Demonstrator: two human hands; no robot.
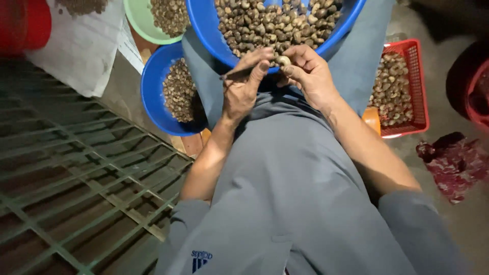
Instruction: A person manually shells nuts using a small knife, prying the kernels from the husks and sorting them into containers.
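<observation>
Head view: both hands meet over the near rim of the big blue bowl (204,20) resting on the lap. Right hand (311,76) pinches a single pale nut (283,61) between thumb and fingers, just at the bowl's edge. Left hand (243,86) is clenched around a thin dark tool (232,75), its tip set against the nut; what kind of tool, I can't tell.

The nut looks small, light, hard-shelled and rounded, so likely to slip or roll. Best hold is probably a pinch across its flatter sides, leaving the seam free for the tool. The kernel inside is likely brittle, so moderate squeeze.

The big bowl is full of brown nuts in the shell. A second blue bowl (153,97) by the left knee holds more, a green bowl (137,20) sits beyond it, and a red basket (412,86) on the right side holds lighter pieces. Metal floor grate (76,178) on the left, red cloth (453,163) on the floor at right.
</observation>
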